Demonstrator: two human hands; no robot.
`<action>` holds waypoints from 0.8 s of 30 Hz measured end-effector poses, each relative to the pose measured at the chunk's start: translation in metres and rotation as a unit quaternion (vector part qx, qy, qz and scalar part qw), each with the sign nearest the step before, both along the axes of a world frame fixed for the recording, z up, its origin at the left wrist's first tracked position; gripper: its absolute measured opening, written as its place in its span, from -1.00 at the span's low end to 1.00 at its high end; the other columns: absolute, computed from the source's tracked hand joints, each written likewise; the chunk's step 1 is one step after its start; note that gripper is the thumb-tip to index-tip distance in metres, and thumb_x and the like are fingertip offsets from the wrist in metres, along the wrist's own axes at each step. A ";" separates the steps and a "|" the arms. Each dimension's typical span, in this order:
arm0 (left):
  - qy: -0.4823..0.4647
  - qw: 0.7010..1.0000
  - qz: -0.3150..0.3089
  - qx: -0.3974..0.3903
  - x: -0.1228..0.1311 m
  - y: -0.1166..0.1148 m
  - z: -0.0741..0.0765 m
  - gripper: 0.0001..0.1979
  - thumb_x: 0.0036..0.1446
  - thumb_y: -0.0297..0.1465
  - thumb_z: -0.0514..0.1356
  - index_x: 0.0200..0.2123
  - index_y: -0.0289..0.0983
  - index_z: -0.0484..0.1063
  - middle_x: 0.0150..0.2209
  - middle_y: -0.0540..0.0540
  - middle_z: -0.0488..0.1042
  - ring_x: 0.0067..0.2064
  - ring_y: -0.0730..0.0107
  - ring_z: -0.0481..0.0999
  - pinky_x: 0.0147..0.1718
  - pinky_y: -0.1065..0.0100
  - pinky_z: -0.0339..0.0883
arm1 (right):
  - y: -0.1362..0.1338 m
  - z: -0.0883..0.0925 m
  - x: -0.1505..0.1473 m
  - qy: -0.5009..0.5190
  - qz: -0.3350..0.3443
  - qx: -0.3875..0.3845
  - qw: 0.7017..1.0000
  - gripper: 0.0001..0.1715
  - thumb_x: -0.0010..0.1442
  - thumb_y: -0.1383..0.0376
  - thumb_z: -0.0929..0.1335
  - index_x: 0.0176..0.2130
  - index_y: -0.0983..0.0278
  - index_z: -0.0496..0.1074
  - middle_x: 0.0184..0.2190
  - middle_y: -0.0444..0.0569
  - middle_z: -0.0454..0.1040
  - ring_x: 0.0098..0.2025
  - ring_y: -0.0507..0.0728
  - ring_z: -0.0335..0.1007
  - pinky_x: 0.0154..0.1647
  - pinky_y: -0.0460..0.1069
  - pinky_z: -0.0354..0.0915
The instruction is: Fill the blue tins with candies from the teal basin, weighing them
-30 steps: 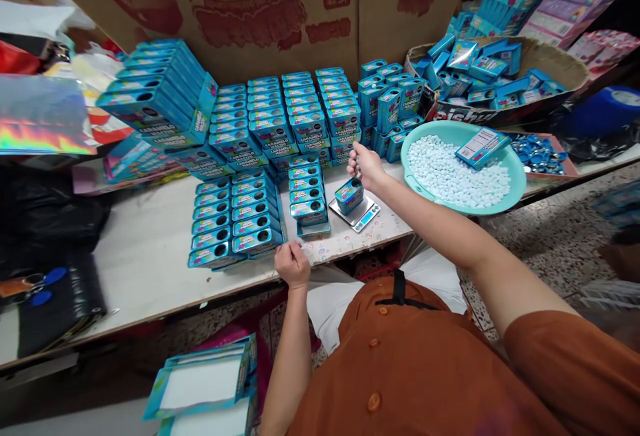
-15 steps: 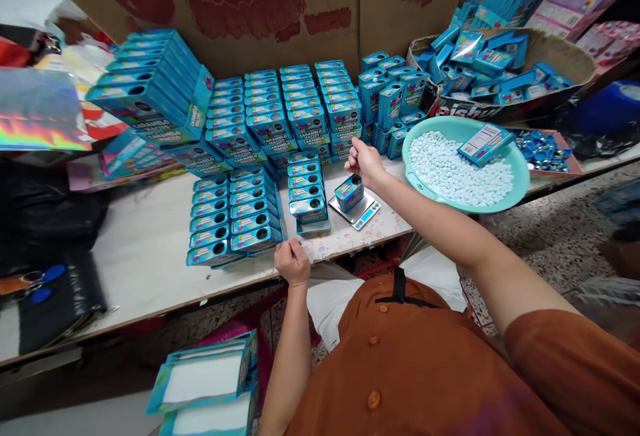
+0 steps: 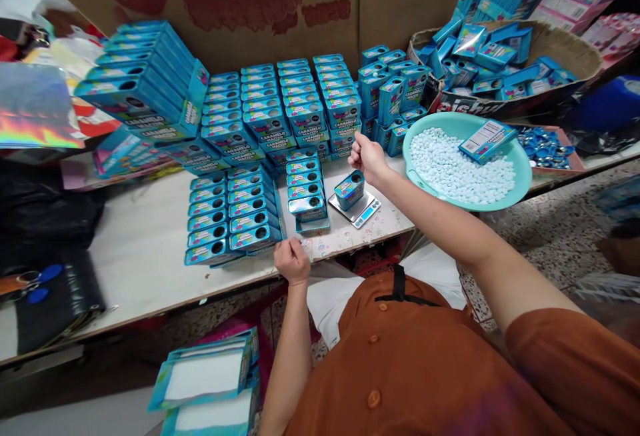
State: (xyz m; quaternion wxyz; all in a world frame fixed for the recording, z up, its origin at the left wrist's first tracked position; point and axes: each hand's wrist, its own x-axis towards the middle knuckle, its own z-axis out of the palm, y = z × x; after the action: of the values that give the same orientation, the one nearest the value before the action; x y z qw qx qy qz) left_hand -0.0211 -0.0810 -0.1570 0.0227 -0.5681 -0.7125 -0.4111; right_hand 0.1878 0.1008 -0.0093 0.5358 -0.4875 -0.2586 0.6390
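A blue candy tin (image 3: pixel 349 189) with a round hole in its top rests on a small digital scale (image 3: pixel 361 209). Just above and behind the tin is my right hand (image 3: pixel 369 157), its fingers curled together; anything inside them is hidden. My left hand (image 3: pixel 293 261) is closed in a fist at the table's front edge, and its inside cannot be seen. Beyond that fist lies an open display tray (image 3: pixel 314 225) with a row of blue tins. To the right, a turquoise basin (image 3: pixel 417 186) holds many small pale candies (image 3: pixel 460 168) and a blue carton (image 3: pixel 487 141).
Rows of blue tins (image 3: pixel 250 213) stand left of the tray, with stacked full trays (image 3: pixel 270 126) behind. A cut-down cardboard box (image 3: pixel 525 106) of blue cartons and a shallow box of blue caps (image 3: pixel 543 149) are at right. Flat trays (image 3: pixel 210 376) lie below the table edge.
My right hand has shifted very slightly near the tin, fingers still curled. The left fist stays at the table edge. The view has tilted a little.
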 end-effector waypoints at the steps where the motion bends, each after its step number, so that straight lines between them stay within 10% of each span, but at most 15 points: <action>1: 0.001 1.000 -0.001 0.002 0.000 0.000 0.000 -0.64 0.32 -0.31 -0.08 -0.51 -0.21 0.31 -0.49 -0.10 0.38 -0.34 0.30 0.36 -0.26 0.29 0.15 | 0.000 0.000 0.000 0.000 0.000 0.000 1.000 -0.47 0.26 0.10 0.30 -0.60 0.22 0.05 -0.74 -0.28 0.04 -0.69 -0.09 0.02 -0.62 -0.17 0.09; 24: 0.019 1.000 0.000 0.022 0.000 0.000 0.000 -0.63 0.32 -0.32 -0.06 -0.53 -0.21 0.31 -0.52 -0.09 0.39 -0.36 0.29 0.36 -0.29 0.30 0.14 | 0.002 0.004 0.021 0.003 0.002 -0.007 1.000 -0.46 0.26 0.06 0.29 -0.59 0.22 0.02 -0.74 -0.29 0.02 -0.68 -0.10 0.02 -0.64 -0.19 0.07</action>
State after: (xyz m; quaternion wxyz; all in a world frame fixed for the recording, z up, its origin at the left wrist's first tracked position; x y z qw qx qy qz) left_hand -0.0211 -0.0808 -0.1575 0.0485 -0.5748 -0.7032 -0.4157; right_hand 0.2084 0.1028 -0.0055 0.5320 -0.4886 -0.2535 0.6434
